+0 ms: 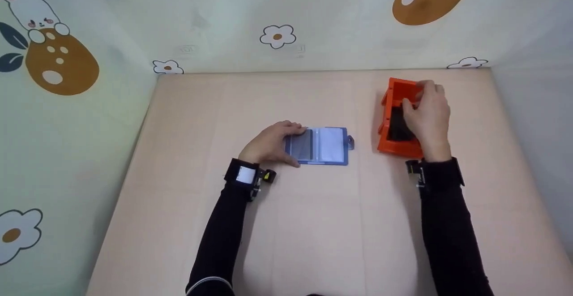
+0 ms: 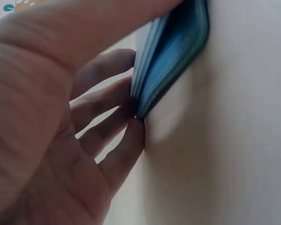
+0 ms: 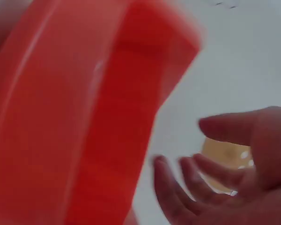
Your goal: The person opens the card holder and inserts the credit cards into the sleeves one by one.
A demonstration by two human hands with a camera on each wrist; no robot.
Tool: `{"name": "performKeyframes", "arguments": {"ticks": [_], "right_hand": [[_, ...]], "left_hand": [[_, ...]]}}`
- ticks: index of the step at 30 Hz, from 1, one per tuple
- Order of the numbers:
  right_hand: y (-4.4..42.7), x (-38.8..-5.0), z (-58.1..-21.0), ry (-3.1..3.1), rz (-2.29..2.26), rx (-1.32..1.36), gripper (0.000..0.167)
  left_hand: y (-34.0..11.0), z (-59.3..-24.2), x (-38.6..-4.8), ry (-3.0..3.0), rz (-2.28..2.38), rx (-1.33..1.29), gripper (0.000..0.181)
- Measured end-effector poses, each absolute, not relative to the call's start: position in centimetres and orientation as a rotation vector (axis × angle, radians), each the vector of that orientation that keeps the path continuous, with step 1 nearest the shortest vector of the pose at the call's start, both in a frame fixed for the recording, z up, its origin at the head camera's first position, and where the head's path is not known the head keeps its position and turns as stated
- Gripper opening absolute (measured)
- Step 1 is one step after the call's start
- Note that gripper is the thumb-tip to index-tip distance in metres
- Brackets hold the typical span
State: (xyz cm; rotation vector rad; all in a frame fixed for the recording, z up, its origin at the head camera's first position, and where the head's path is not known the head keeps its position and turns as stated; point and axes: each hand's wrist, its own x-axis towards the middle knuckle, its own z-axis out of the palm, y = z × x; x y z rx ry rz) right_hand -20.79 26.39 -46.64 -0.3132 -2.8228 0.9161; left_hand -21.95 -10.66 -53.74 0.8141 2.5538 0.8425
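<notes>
A blue card holder (image 1: 332, 145) with clear sleeves lies spread flat on the table, its clasp tab (image 1: 351, 142) pointing right. My left hand (image 1: 268, 143) grips its left end, thumb along the near side and fingers at the far side. Seen from the left wrist, the fingertips touch the edge of the layered blue cover (image 2: 175, 56). Over an orange bin (image 1: 399, 147) at the right hovers my right hand (image 1: 432, 117), fingers loosely bent and apart, nothing visible between them. Dark flat items (image 1: 398, 123) lie inside the bin, partly hidden by that hand.
The pale table (image 1: 313, 224) meets a patterned cloth wall (image 1: 224, 32) at the back, with cloth sides left and right. The bin stands right of the card holder with a gap of tabletop between them. Each wrist carries a strapped camera.
</notes>
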Motion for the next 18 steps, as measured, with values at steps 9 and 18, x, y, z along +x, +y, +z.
{"name": "performKeyframes", "arguments": {"ticks": [9,18], "right_hand": [[26.0,-21.1,-50.1,-3.190,0.319,-0.214,0.027],[26.1,-21.3,-50.3,-3.048,0.340,-0.118,0.020]], "left_hand": [[-10.7,-53.5,-21.9,2.547,0.825,0.818,0.100],[-10.8,-53.7,-21.8,2.555,0.846,0.832,0.098]]}}
